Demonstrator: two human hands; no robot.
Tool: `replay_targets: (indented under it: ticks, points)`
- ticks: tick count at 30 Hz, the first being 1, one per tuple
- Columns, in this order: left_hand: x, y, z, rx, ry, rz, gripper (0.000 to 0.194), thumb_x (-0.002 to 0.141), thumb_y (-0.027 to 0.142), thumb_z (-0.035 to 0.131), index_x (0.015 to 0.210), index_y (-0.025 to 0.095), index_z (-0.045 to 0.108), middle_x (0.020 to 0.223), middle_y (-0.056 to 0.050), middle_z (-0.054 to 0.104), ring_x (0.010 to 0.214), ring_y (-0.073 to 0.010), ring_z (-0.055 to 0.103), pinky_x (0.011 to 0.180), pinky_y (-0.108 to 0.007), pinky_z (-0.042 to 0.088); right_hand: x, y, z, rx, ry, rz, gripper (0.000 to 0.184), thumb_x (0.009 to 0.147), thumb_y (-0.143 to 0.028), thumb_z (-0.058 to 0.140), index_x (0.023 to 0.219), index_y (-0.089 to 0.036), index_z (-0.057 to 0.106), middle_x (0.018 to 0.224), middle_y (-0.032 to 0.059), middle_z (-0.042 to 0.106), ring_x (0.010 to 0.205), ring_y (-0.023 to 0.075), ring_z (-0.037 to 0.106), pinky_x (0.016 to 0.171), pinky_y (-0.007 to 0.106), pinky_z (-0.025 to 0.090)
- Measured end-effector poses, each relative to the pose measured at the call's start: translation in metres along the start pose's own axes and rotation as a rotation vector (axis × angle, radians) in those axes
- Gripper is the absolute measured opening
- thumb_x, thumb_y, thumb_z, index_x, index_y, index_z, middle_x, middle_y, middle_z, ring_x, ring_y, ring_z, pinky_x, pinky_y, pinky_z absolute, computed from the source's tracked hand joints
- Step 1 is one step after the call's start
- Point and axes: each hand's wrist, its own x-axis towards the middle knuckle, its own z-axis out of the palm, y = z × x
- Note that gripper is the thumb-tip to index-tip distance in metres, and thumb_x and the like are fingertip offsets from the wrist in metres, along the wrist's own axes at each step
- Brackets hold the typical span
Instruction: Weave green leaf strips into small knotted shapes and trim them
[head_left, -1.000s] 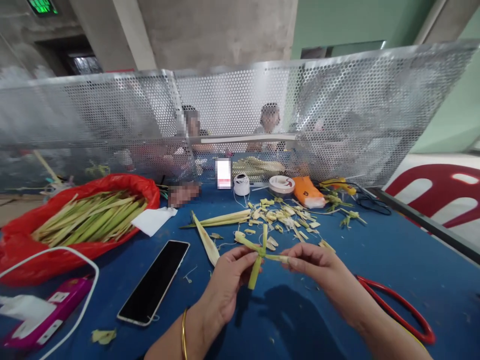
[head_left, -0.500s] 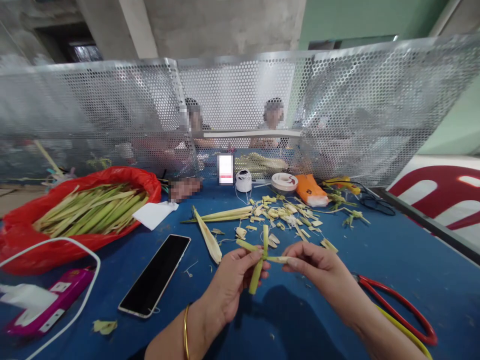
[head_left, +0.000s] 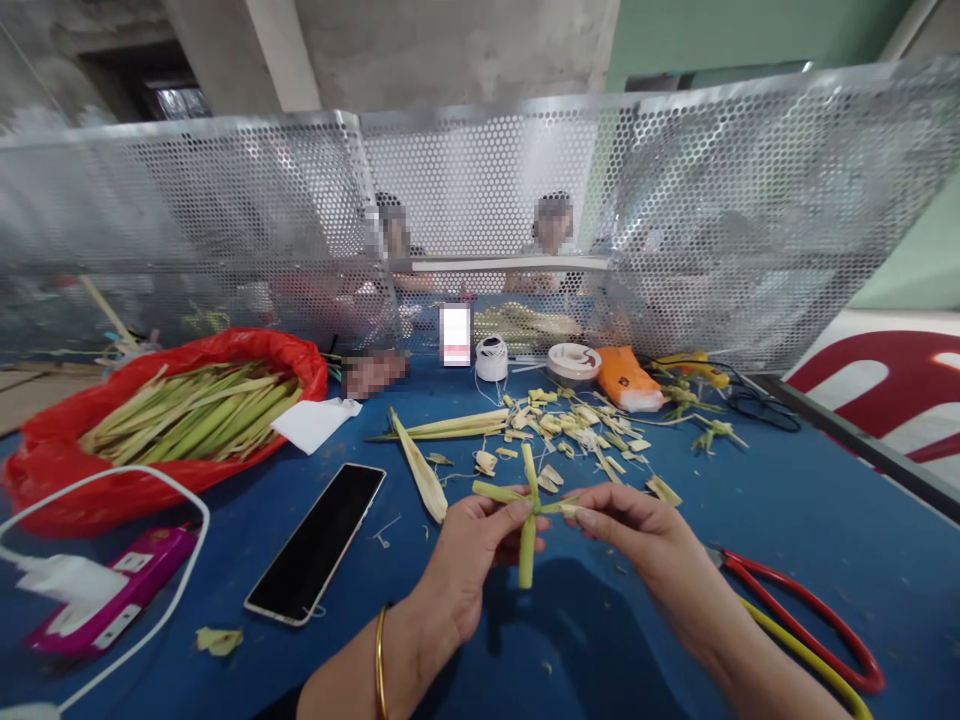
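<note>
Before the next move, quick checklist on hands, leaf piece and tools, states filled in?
1. Left hand grips leaf cross near its middle: ok.
2. Right hand pinches one strip of it: ok.
3. Folds at the middle tight: cannot tell, too small.
4. Scissors fully visible: not ok, right forearm hides part.
5. Phone apart from both hands: ok.
6. String ball upright beyond the hands: cannot tell which way up.
</note>
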Motion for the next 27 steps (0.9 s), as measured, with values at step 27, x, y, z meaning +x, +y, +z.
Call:
replay_targets:
  ticks: [27]
  points:
    - [-0.008, -0.004, 0.007, 0.014, -0.139, 0.013, 0.045, 0.063, 0.031, 0.082, 0.103, 0.012, 0.07, 0.077, -0.007, 0.074, 0.063, -0.0161, 0.067, 0.064, -0.028, 0.053, -0.014, -0.002, 0.009, -0.749, 0.153, -0.771, 0.011, 0.087, -0.02, 0.059, 0.087, -0.028, 0.067, 0.082, 0.0023, 0.068, 0.084, 0.0219, 0.062, 0.093, 0.045, 0.037]
